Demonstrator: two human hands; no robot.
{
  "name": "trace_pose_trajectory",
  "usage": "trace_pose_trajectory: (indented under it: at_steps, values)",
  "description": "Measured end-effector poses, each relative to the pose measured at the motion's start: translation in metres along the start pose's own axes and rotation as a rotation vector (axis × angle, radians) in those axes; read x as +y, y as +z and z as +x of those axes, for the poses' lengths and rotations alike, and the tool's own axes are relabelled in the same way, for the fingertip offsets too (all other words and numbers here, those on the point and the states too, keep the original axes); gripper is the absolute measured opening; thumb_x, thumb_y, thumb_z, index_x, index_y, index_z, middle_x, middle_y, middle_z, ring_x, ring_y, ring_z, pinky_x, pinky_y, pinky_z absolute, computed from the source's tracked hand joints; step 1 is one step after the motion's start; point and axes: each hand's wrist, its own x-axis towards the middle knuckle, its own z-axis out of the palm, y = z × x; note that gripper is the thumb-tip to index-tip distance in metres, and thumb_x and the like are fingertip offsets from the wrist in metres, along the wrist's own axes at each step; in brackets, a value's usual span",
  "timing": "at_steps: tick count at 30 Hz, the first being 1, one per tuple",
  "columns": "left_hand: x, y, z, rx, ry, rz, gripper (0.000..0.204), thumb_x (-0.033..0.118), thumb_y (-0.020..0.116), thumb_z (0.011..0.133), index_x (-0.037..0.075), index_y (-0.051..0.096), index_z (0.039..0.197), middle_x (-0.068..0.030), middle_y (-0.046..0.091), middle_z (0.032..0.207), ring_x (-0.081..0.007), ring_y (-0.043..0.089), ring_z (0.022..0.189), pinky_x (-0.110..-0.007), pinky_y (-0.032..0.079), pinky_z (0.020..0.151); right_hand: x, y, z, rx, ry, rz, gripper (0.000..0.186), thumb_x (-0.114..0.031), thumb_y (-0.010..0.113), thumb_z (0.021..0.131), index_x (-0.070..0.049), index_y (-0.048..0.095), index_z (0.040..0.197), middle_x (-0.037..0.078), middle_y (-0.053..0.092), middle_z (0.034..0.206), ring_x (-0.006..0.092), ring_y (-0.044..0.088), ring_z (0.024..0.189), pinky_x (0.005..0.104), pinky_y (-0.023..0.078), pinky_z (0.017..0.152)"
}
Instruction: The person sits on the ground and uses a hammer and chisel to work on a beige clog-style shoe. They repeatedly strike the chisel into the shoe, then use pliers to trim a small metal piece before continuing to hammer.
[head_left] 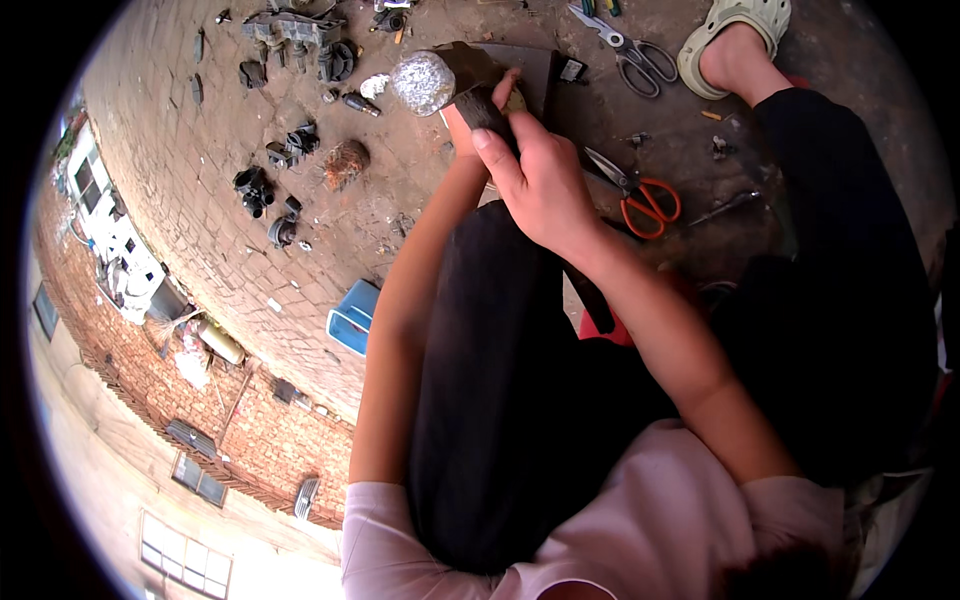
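My right hand (545,185) is closed round the dark handle of a hammer (422,84), whose round, shiny, worn face points to the left. The end of the handle reaches back beside my knee. Behind the hammer, my left hand (464,132) is mostly hidden; a bent finger shows past the handle, next to something small and yellowish that I cannot make out. Both hands are over a dark flat metal block (535,68) on the ground. Orange-handled scissors (645,203) lie just right of my right hand.
Grey-handled shears (635,58) lie near my clog-clad foot (735,45). Dirty metal parts (300,38) and a rusty lump (346,164) are scattered on the brick paving at left. A blue plastic container (353,318) stands beside my left arm. A brick wall (270,430) runs along the far left.
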Motion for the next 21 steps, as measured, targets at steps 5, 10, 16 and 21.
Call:
trace_pose_trajectory:
  at_steps: [5, 10, 16, 21]
  values:
    - [0.023, -0.009, 0.027, 0.399, -0.045, -0.097, 0.024, 0.023, 0.083, 0.074, 0.005, 0.07, 0.082, -0.0105, 0.063, 0.082, -0.0324, 0.056, 0.085, -0.04, 0.045, 0.078, -0.013, 0.005, -0.006, -0.077, -0.133, 0.027, 0.048, -0.023, 0.055, 0.099, -0.003, 0.043, 0.141, 0.019, 0.066, 0.084, 0.0356, 0.065, 0.074, 0.0368, 0.051, 0.066]
    - [0.025, -0.006, 0.028, 0.468, -0.046, -0.044, 0.03, 0.03, 0.083, 0.074, 0.005, 0.069, 0.083, -0.0119, 0.062, 0.088, -0.0352, 0.057, 0.086, -0.042, 0.045, 0.08, 0.001, -0.004, -0.016, -0.219, 0.092, -0.022, 0.038, -0.023, 0.056, 0.099, 0.002, 0.051, 0.128, 0.021, 0.067, 0.089, 0.037, 0.065, 0.079, 0.0377, 0.051, 0.071]
    - [0.013, 0.003, 0.028, 0.419, -0.025, -0.037, 0.029, 0.031, 0.081, 0.075, 0.006, 0.068, 0.083, -0.0121, 0.062, 0.09, -0.0355, 0.054, 0.089, -0.045, 0.043, 0.082, 0.009, 0.009, -0.017, -0.083, -0.063, 0.0, 0.031, -0.027, 0.061, 0.096, 0.003, 0.054, 0.095, 0.016, 0.057, 0.064, 0.0335, 0.057, 0.058, 0.0408, 0.044, 0.057]
    - [0.003, 0.005, 0.03, 0.46, 0.071, -0.088, 0.025, 0.028, 0.081, 0.074, 0.006, 0.068, 0.078, -0.0105, 0.061, 0.089, -0.0341, 0.051, 0.083, -0.042, 0.043, 0.079, -0.007, 0.0, -0.023, -0.19, -0.043, -0.114, 0.027, -0.021, 0.059, 0.096, 0.004, 0.057, 0.107, 0.02, 0.066, 0.083, 0.0355, 0.066, 0.077, 0.0395, 0.05, 0.067]
